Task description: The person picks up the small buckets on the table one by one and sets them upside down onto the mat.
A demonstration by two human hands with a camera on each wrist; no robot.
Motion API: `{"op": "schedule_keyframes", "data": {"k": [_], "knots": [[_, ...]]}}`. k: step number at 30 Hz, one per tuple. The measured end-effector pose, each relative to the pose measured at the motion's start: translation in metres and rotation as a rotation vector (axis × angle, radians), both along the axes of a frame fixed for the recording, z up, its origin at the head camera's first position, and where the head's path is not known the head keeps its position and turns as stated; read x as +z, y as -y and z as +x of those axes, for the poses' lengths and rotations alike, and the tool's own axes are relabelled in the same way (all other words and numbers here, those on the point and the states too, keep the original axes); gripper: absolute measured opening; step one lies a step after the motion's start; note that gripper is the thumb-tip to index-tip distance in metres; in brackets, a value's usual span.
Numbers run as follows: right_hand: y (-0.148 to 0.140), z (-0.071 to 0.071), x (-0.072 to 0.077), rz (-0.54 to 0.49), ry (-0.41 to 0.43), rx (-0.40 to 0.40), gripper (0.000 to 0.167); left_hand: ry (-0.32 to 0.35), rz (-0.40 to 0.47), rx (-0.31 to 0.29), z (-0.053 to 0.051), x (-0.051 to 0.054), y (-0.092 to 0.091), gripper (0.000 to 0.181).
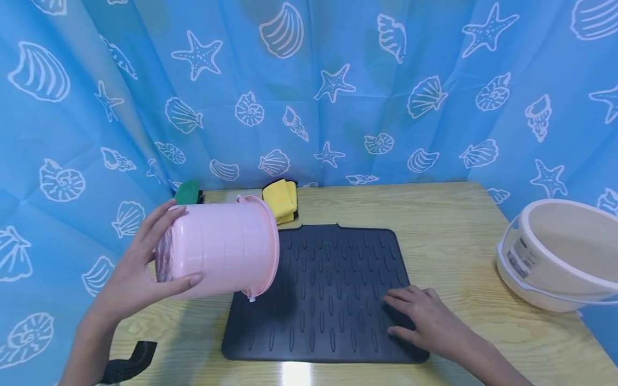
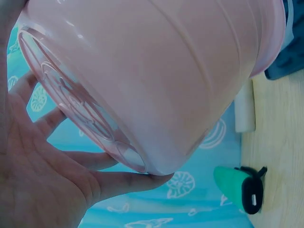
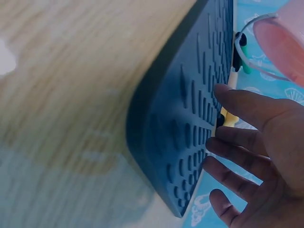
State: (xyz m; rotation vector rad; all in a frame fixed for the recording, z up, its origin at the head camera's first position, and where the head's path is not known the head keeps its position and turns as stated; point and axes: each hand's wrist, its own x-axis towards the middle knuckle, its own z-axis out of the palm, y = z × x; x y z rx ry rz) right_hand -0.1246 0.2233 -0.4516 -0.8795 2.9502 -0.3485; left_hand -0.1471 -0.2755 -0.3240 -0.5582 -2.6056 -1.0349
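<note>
A pink bucket (image 1: 222, 246) lies sideways in the air over the left of the table, its mouth towards the right. My left hand (image 1: 132, 271) grips it round the base, thumb on the near side and fingers over the far side. In the left wrist view the fingertips press the rim of the ringed bucket bottom (image 2: 83, 104). Below and to the right is a dark ridged mat (image 1: 333, 289), flat on the table. Over its right edge hovers my right hand (image 1: 427, 324), fingers spread and holding nothing. The bucket's wire handle (image 3: 242, 52) shows in the right wrist view.
At the right edge of the wooden table (image 1: 449, 225) stands a cream bucket (image 1: 516, 262) with its handle down. A folded yellow cloth (image 1: 281, 198) and a green item (image 2: 232, 185) with black parts sit at the back. A black curved object (image 1: 137, 359) is front left. Blue curtain (image 1: 338, 134) hangs behind.
</note>
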Motion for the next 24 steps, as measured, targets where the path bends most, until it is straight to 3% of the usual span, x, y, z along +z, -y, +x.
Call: {"op": "schedule_keyframes", "data": {"k": [16, 24], "knots": [[-0.004, 0.007, -0.021, -0.018, -0.023, 0.006, 0.052, 0.013, -0.066, 0.028, 0.004, 0.007, 0.012, 0.111], [-0.003, 0.009, -0.028, -0.028, -0.047, 0.026, 0.047, 0.032, -0.071, 0.031, 0.006, 0.015, 0.020, 0.108]]}}
